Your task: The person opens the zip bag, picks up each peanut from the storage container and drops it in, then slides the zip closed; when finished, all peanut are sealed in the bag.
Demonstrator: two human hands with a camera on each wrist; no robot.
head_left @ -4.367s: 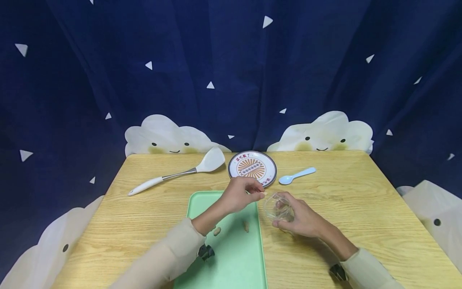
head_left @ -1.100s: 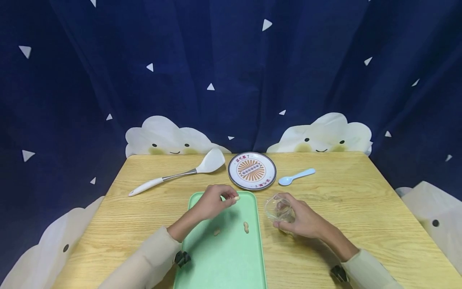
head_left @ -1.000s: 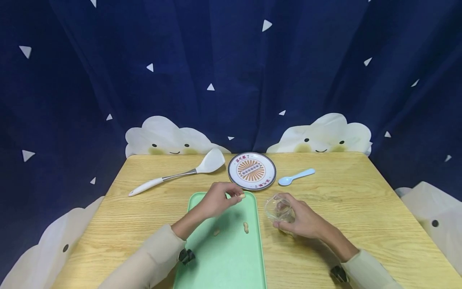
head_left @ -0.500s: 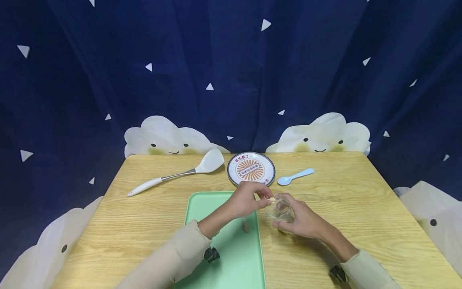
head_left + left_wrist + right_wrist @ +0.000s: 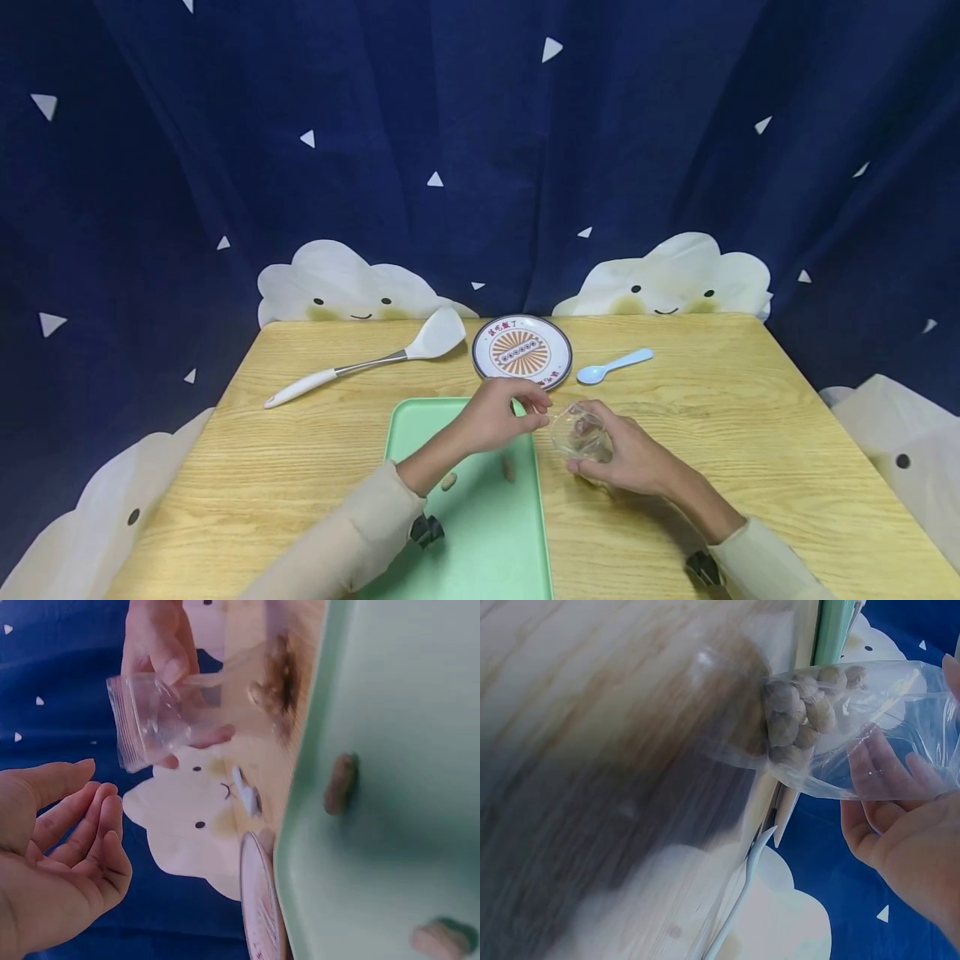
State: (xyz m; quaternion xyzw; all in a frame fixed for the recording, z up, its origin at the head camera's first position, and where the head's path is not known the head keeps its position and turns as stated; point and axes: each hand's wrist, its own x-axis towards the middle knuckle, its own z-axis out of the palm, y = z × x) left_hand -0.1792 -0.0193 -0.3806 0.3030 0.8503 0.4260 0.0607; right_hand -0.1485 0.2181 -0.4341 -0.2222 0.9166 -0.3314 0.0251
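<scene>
In the head view my left hand [image 5: 501, 414] hovers over the far right edge of the green tray [image 5: 487, 546], just left of the bag's mouth. Its loosely bent fingers hold nothing, as the left wrist view shows. My right hand [image 5: 633, 454] grips a clear zip bag [image 5: 579, 435] by its upper part, keeping it upright with the mouth spread. Several unshelled peanuts [image 5: 802, 712] lie at the bottom of the bag in the right wrist view. Two more peanuts rest on the tray: one peanut [image 5: 448, 481] near my left wrist, the other peanut [image 5: 508, 468] in the hand's shadow.
Behind the tray lies a round patterned plate [image 5: 522, 350], with a white-headed spatula [image 5: 375, 360] to its left and a small light-blue spoon [image 5: 615, 367] to its right. All stand on a wooden table [image 5: 712, 400] against a dark blue curtain [image 5: 480, 125].
My left hand carried a peanut from over the tray rightward to the bag's mouth, let it go there, and has drawn back slightly left. The right hand has kept its hold on the bag.
</scene>
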